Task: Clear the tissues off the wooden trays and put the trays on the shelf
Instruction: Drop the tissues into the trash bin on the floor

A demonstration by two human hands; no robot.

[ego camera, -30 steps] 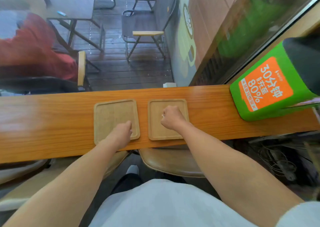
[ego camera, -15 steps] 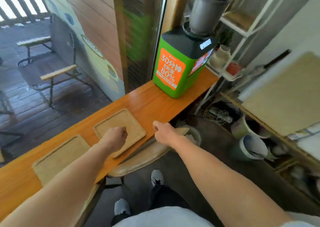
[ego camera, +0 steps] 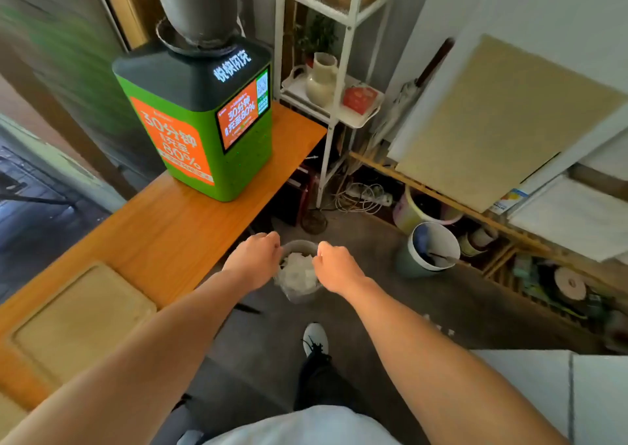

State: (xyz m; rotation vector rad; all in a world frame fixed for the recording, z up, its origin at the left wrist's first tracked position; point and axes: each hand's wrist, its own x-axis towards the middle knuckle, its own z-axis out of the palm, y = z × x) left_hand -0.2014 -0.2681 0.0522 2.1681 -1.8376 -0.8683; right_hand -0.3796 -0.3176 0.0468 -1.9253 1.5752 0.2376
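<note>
Landmark: the small waste bin (ego camera: 299, 252) on the floor, holding crumpled white tissues (ego camera: 299, 274).

1. Wooden counter (ego camera: 190, 227): left of the bin, running from lower left up toward the white wire shelf unit (ego camera: 326, 80) beyond the bin.
2. Green charging kiosk (ego camera: 204, 121): on the counter, up and left of the bin.
3. Wooden tray (ego camera: 78, 322): flat on the counter, well left of the bin and nearer the person; bare, no tissue on it. Near-square, its slightly longer axis apparently running along the counter. A sliver of a second tray may show at the lower-left edge; uncertain.
4. Left hand (ego camera: 253, 262): at the bin's left rim, fingers curled inward; whether they pinch tissue cannot be told.
5. Right hand (ego camera: 334, 268): at the bin's right rim, likewise curled, contents hidden.

Change: half a second ago the left fist rested on the tray and the right hung off the counter edge; both now meet over the bin. Judgement: tissue clearing is ending; shelving the trays remains.
</note>
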